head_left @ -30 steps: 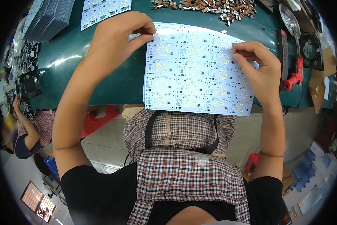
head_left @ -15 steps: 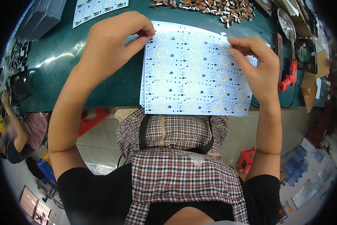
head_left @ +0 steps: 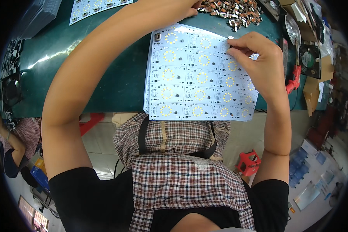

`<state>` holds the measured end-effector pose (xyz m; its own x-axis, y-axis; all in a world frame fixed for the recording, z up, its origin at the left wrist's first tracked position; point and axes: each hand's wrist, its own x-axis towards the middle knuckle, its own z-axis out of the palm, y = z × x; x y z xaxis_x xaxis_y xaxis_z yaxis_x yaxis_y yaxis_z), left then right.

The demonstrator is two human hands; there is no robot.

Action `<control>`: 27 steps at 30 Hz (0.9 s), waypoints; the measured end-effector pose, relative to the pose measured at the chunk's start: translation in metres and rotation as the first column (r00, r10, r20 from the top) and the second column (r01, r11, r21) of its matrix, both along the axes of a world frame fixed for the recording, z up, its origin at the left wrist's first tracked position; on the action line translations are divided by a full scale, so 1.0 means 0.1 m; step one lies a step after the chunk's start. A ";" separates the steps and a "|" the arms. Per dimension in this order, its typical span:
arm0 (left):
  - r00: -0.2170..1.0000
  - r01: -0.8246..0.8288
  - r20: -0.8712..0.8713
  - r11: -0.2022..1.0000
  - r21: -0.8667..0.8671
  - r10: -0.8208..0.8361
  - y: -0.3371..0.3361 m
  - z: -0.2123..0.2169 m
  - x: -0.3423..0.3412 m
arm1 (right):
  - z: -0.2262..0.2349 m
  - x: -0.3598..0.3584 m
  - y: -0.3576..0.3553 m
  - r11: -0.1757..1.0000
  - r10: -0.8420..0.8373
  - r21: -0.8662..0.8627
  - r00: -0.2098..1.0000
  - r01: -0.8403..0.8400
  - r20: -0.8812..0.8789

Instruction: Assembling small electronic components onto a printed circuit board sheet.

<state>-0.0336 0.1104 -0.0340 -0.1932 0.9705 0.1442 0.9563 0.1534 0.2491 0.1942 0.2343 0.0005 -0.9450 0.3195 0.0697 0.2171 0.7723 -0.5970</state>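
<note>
A: Where did the white rectangular circuit panel with rings of yellow LEDs [head_left: 199, 75] lie?

B: Flat on the dark green work mat [head_left: 104, 65], its near edge overhanging the mat toward the person's plaid apron — directly below the head camera.

A: And the right hand [head_left: 259, 58]?

B: It rested on the panel's far right corner, thumb and forefinger pinched shut on a small pale component [head_left: 230, 37] at the panel's top edge.

A: The left hand [head_left: 187, 5]?

B: It reached past the panel's far edge toward the heap of small brown-and-silver parts [head_left: 232, 9]. Most of it was cut off by the frame — whether its fingers were spread or closed on anything could not be told.

A: What else?

B: A second white LED panel [head_left: 98, 5] lay far left on the mat; a red-handled tool [head_left: 294, 79] sat just right of the right hand.
</note>
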 end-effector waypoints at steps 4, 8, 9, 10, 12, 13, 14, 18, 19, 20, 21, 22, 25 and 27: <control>0.990 0.035 -0.143 0.992 0.121 -0.017 0.05 -0.10 -0.01 | -0.04 0.00 0.00 1.000 0.005 -0.012 0.998 -0.006 -0.057; 0.994 0.034 -0.110 0.995 0.094 -0.023 0.07 -0.09 0.00 | -0.06 0.00 0.01 0.999 0.034 -0.005 0.997 -0.034 -0.064; 0.994 0.032 -0.108 0.995 0.095 -0.021 0.05 -0.07 0.00 | -0.05 0.00 0.02 0.999 0.036 -0.004 0.997 -0.036 -0.062; 0.999 0.010 -0.052 0.987 0.162 -0.001 0.04 -0.05 0.01 | -0.03 -0.01 0.03 0.998 0.055 0.012 0.997 -0.054 -0.058; 1.000 -0.019 0.009 0.974 0.228 0.017 0.00 -0.02 0.01 | 0.00 -0.04 0.03 0.997 0.075 0.029 0.996 -0.074 -0.051; 0.995 -0.046 0.097 0.964 0.262 0.021 -0.03 -0.01 0.00 | 0.01 -0.05 0.03 0.995 0.097 0.039 0.995 -0.095 -0.035; 0.983 -0.076 0.184 0.953 0.293 0.022 -0.07 0.01 -0.01 | 0.03 -0.06 0.03 0.992 0.118 0.049 0.993 -0.117 -0.019; 0.899 -0.144 0.437 0.949 0.282 0.006 -0.28 0.23 0.04 | 0.07 -0.09 -0.01 0.989 0.117 0.093 0.993 -0.118 0.012; 0.847 -0.157 0.531 0.947 0.281 -0.017 -0.34 0.28 0.08 | 0.08 -0.10 -0.03 0.976 0.119 0.180 0.993 -0.122 0.025; 0.785 -0.171 0.618 0.945 0.279 -0.040 -0.38 0.34 0.12 | 0.08 -0.10 -0.04 0.956 0.121 0.266 0.992 -0.127 0.038; 0.784 -0.171 0.620 0.945 0.281 -0.042 -0.43 0.41 0.15 | 0.08 -0.11 -0.06 0.955 0.120 0.267 0.992 -0.127 0.042; 0.800 -0.188 0.600 0.957 0.219 0.020 -0.48 0.48 0.18 | 0.09 -0.11 -0.07 0.936 0.117 0.328 0.991 -0.129 0.058; 0.774 -0.231 0.626 0.963 0.140 0.095 -0.58 0.47 0.19 | 0.14 -0.12 -0.10 0.899 0.118 0.412 0.988 -0.149 0.099; 0.729 -0.254 0.676 0.959 0.124 0.106 -0.61 0.48 0.23 | 0.17 -0.11 -0.09 0.883 0.121 0.440 0.985 -0.164 0.125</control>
<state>-0.0109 0.0494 0.0136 -0.4790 0.8727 0.0943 0.5002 0.1831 0.8463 0.1835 0.2253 0.0177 -0.9871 0.1363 0.0844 0.1211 0.9789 -0.1644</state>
